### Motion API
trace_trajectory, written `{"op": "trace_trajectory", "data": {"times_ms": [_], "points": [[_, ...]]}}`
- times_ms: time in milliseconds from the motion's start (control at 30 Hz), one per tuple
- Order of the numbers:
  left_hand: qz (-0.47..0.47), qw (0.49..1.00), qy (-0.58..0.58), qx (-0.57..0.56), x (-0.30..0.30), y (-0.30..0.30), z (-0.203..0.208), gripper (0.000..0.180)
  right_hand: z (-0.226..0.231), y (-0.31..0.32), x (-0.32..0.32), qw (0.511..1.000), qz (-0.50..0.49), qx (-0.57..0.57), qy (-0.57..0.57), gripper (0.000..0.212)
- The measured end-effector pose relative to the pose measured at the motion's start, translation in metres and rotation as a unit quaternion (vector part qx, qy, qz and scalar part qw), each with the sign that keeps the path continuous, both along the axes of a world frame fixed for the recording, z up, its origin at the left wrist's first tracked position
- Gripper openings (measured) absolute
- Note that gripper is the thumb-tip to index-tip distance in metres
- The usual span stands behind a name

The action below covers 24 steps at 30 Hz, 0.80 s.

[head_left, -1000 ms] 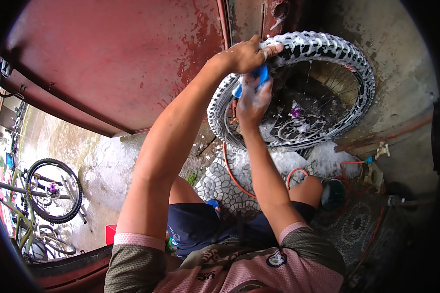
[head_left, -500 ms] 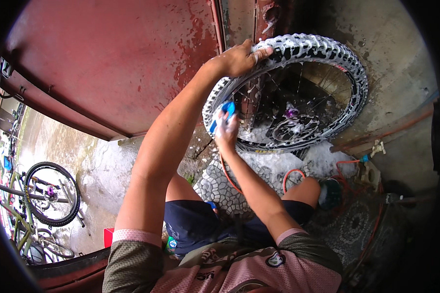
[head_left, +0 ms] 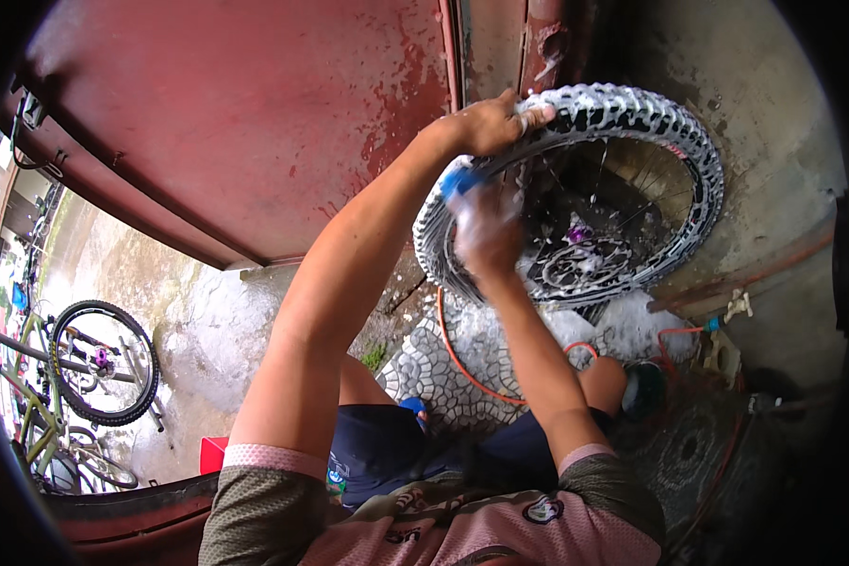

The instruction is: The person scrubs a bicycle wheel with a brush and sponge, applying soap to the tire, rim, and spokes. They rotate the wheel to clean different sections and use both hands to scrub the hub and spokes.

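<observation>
A bicycle wheel (head_left: 707, 179) with a knobby black tyre stands tilted before me, its tread coated in white suds. My left hand (head_left: 500, 123) grips the tyre at its upper left, the thumb lying over the tread. Lower on the same side, my right hand (head_left: 489, 226) holds a blue scrubber (head_left: 461, 181) against or close to the tyre's left side. Motion smears that hand, and whether the scrubber is a brush or a sponge is unclear. Foam clings to the purple hub (head_left: 578, 232) and the disc rotor (head_left: 585, 267).
A red metal panel (head_left: 255, 113) rises at the left, with a concrete wall (head_left: 774, 141) at the right. An orange hose (head_left: 453, 354) crosses the pebbled floor towards a tap (head_left: 738, 305). Sudsy water lies under the wheel. Another bicycle (head_left: 104, 363) is at the far left.
My right hand has swept the scrubber up along the tyre's left side, closer to my left hand. The left hand keeps its hold. The whole view has shifted slightly.
</observation>
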State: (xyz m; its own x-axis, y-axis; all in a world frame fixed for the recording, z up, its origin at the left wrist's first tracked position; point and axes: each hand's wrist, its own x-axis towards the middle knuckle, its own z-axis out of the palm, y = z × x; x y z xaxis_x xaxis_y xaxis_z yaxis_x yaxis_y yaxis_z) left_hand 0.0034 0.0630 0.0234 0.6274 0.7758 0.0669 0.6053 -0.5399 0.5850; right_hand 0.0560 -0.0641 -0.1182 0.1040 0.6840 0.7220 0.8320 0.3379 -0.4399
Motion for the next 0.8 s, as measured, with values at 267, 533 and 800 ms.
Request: {"op": "trace_trajectory", "data": {"times_ms": [267, 533, 800], "points": [[-0.061, 0.996, 0.039, -0.053, 0.018, -0.001, 0.025, 0.113, -0.061, 0.002, 0.004, 0.978, 0.125, -0.111, -0.121, 0.016], [0.084, 0.84, -0.479, -0.239, -0.073, -0.002, -0.086, 0.081, 0.002, 0.013, 0.015, 0.998, -0.004, 0.022, -0.062, 0.01], [0.184, 0.946, -0.267, 0.0, -0.101, -0.049, -0.188, 0.099, 0.111, 0.017, 0.175, 0.971, -0.089, 0.219, -0.029, 0.018]]}}
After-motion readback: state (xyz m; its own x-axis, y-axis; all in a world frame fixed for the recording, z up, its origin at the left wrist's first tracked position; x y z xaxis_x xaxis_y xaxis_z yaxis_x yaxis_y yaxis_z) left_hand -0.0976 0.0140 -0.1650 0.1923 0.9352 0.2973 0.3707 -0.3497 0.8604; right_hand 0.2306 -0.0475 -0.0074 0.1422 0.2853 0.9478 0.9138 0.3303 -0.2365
